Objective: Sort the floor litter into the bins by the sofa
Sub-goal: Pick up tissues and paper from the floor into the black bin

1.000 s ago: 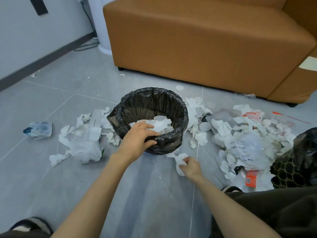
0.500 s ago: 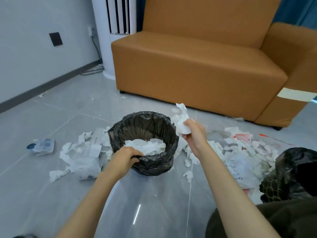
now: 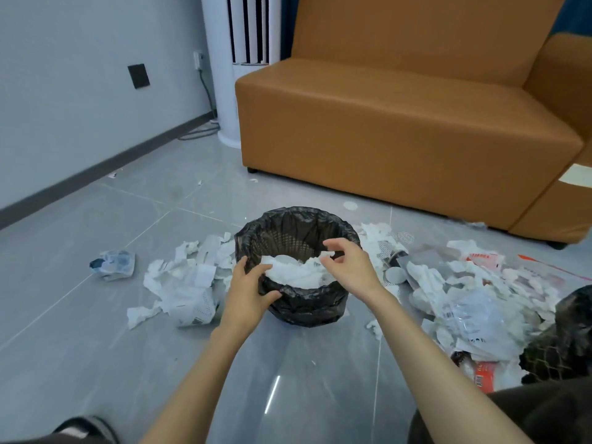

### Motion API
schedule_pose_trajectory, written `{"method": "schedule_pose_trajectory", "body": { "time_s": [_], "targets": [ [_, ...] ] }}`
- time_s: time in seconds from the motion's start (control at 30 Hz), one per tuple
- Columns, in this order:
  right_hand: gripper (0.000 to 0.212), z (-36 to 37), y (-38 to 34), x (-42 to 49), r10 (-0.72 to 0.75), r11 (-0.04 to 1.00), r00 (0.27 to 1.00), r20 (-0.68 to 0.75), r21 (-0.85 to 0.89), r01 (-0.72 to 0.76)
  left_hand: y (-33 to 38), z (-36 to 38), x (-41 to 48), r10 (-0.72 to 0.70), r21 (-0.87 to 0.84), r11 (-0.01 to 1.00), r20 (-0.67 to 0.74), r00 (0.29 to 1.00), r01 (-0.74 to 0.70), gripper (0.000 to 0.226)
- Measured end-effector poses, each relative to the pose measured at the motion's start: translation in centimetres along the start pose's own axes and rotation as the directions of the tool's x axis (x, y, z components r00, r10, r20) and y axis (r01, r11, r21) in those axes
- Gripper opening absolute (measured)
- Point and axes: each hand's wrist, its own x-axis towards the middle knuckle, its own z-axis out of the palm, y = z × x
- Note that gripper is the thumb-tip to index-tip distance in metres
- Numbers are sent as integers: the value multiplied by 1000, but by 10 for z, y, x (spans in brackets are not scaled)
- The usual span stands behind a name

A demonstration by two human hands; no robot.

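A round bin (image 3: 304, 307) lined with a black bag stands on the grey floor in front of the orange sofa (image 3: 400, 129). White crumpled tissue (image 3: 298, 272) fills it near the rim. My left hand (image 3: 250, 290) grips the bin's near rim, thumb outside and fingers inside. My right hand (image 3: 349, 264) hovers over the bin's right side with relaxed, spread fingers, holding nothing. White paper scraps (image 3: 185, 283) lie left of the bin. A bigger heap of tissue and plastic wrappers (image 3: 464, 299) lies to its right. A second black-bagged mesh bin (image 3: 563, 341) sits at the right edge.
A crumpled blue-white wrapper (image 3: 113, 264) lies alone at the far left. A white tower appliance (image 3: 237, 68) with a cable stands beside the sofa against the wall. My dark-clothed knees show at the bottom corners. Bare grey tiles stretch in front of the bin.
My right hand picked a tissue wad off the floor, lifted it over the bin and let it go inside. My left hand stayed on the rim. The camera tilted upward.
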Motion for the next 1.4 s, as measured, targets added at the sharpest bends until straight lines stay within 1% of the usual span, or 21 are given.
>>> {"method": "schedule_pose_trajectory", "body": {
  "time_s": [0.07, 0.13, 0.17, 0.2, 0.3, 0.4, 0.47, 0.53, 0.6, 0.7, 0.8, 0.87, 0.97, 1.07, 1.2, 1.3, 1.37, 1.4],
  "targets": [
    [29, 4, 1, -6, -31, 999, 991, 130, -26, 35, -1, 6, 4, -22, -53, 998, -1, 1000, 21, 68],
    [28, 10, 2, -11, -33, 991, 965, 261, -115, 65, 1, 11, 7, -19, -135, 991, -13, 1000, 17, 75],
    [29, 14, 5, -13, -33, 980, 956, 293, -180, 90, 1, 12, 8, -18, -163, 987, -19, 1000, 15, 76],
    [29, 17, 7, -14, -30, 962, 955, 295, -251, 108, 2, 13, 9, -18, -179, 984, -16, 1000, 15, 77],
    [30, 20, 12, -17, -53, 894, 980, 191, -429, 132, 4, 16, 11, 5, -225, 974, 32, 999, 2, 74],
    [32, 19, 17, -12, -64, 860, 991, 121, -498, 117, 0, 19, 11, 41, -252, 968, 85, 996, -18, 67],
    [33, 22, 20, -8, -67, 868, 994, 92, -487, 103, -6, 20, 10, 33, -238, 971, 85, 996, -12, 60],
    [36, 28, 19, -6, -112, 889, 992, 58, -441, 126, -15, 19, 9, -25, -249, 968, 61, 998, 40, 56],
    [36, 39, 12, -5, -197, 907, 980, 8, -377, 185, -28, 17, 9, -96, -263, 960, 27, 995, 99, 52],
    [32, 60, -5, -6, -329, 894, 944, -24, -330, 303, -49, 8, 10, -199, -252, 952, -73, 977, 175, 46],
    [30, 83, -21, -10, -392, 879, 919, 38, -277, 387, -72, -5, 8, -269, -208, 950, -179, 946, 231, 47],
    [31, 100, -26, -11, -413, 868, 904, 107, -253, 427, -92, -12, 7, -312, -162, 945, -188, 931, 284, 54],
    [32, 124, -24, -12, -402, 869, 891, 212, -219, 444, -124, -20, 6, -365, 14, 929, -142, 920, 371, 68],
    [34, 144, -16, -11, -342, 887, 895, 286, -217, 408, -146, -26, 8, -436, 188, 880, -43, 899, 436, 81],
    [36, 157, -4, -9, -283, 916, 910, 302, -195, 350, -155, -29, 19, -429, 357, 855, 83, 900, 375, 93],
    [38, 162, 6, -8, -236, 932, 918, 319, -192, 306, -160, -25, 26, -407, 454, 832, 109, 907, 319, 97],
    [37, 163, 12, -8, -203, 946, 926, 319, -179, 269, -164, -21, 26, -387, 484, 826, 114, 915, 289, 95],
    [37, 163, 15, -9, -183, 954, 929, 322, -172, 248, -165, -18, 25, -383, 469, 837, 134, 914, 282, 92]
  ]
}}
